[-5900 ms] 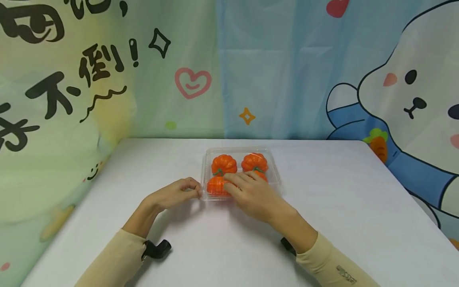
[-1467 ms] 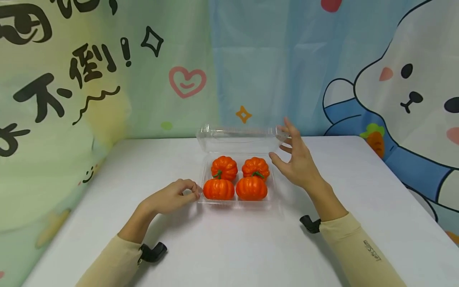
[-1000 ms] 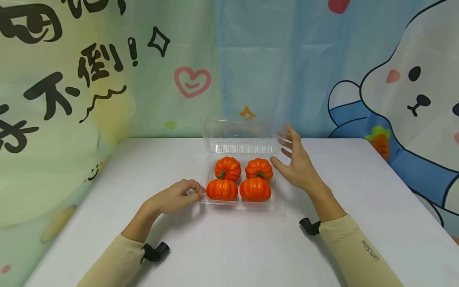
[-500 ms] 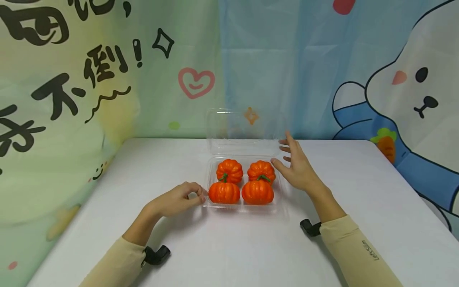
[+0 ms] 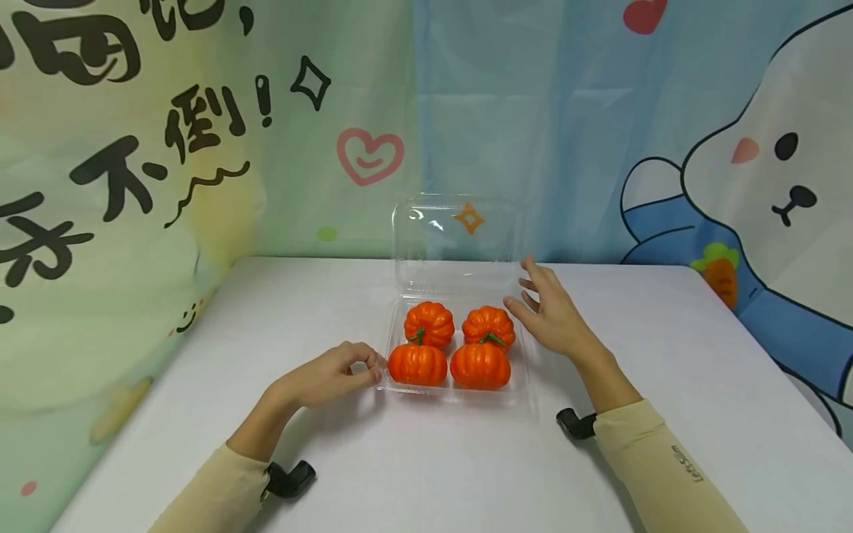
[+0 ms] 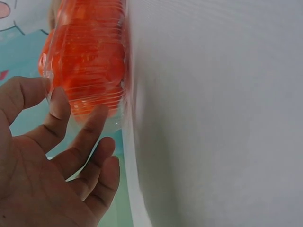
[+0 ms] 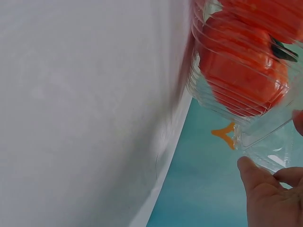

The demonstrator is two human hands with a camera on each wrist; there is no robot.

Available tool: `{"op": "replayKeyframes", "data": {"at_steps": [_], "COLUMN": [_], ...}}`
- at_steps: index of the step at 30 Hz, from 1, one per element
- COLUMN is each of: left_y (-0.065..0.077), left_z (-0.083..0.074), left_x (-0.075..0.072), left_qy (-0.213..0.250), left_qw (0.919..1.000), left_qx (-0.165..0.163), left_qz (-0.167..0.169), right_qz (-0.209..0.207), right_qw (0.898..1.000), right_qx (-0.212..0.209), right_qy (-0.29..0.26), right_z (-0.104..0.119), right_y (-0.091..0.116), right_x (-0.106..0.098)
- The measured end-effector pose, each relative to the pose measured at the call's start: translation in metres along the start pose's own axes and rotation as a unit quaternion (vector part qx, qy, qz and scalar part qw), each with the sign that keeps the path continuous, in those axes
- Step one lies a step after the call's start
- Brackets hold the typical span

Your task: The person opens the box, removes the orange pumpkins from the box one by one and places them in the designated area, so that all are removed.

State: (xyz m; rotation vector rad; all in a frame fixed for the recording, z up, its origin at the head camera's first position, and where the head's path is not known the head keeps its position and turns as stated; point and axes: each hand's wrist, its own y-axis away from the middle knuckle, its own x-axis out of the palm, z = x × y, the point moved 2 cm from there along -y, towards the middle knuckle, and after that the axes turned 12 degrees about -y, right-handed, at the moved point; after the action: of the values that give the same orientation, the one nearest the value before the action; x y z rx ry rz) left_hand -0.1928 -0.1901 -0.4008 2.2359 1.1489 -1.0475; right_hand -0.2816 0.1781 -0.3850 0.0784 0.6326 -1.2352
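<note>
A clear plastic clamshell box [image 5: 453, 396] sits on the white table with its lid [image 5: 433, 240] raised at the back. Several small orange toy pumpkins with green stems lie in the tray in two rows, among them the front left pumpkin [image 5: 417, 365] and front right pumpkin [image 5: 480, 366]. My left hand [image 5: 333, 374] pinches the box's front left rim between thumb and index finger, its other fingers spread beside the ribbed wall in the left wrist view. My right hand [image 5: 549, 314] is by the hinge side at the right, fingers extended alongside the lower edge of the lid.
The white table [image 5: 426, 474] runs back to a printed cloth backdrop [image 5: 480, 111] with cartoon figures and lettering. Each sleeve carries a black wrist mount, the left mount [image 5: 291, 480] and the right mount [image 5: 576, 423].
The lid, closed over the pumpkins at first, has swung up and tilted back. My right hand went from over the box to its right side, then lowered slightly; my left stayed at the corner.
</note>
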Motion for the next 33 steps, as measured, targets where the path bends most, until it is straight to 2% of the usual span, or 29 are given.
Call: {"op": "replayKeyframes", "data": {"at_steps": [7, 17, 25, 33], "left_y": [0.002, 0.003, 0.004, 0.004], "left_z": [0.000, -0.003, -0.002, -0.001], "left_x": [0.001, -0.002, -0.001, 0.001], "left_qy": [-0.004, -0.007, -0.002, -0.003], "left_qw": [1.0000, 1.0000, 0.9999, 0.9999], "left_qx": [-0.007, 0.005, 0.010, 0.016], "left_qz": [0.002, -0.002, -0.001, 0.001], "right_qz": [0.010, 0.034, 0.061, 0.068], "right_qw": [1.000, 0.999, 0.994, 0.992], "right_qx": [0.016, 0.034, 0.088, 0.104], "right_qy": [-0.003, -0.004, 0.021, 0.017], "right_z": [-0.004, -0.005, -0.009, -0.016], "right_y": [-0.001, -0.003, -0.005, -0.003], "right_x": [0.000, -0.001, 0.002, 0.004]}}
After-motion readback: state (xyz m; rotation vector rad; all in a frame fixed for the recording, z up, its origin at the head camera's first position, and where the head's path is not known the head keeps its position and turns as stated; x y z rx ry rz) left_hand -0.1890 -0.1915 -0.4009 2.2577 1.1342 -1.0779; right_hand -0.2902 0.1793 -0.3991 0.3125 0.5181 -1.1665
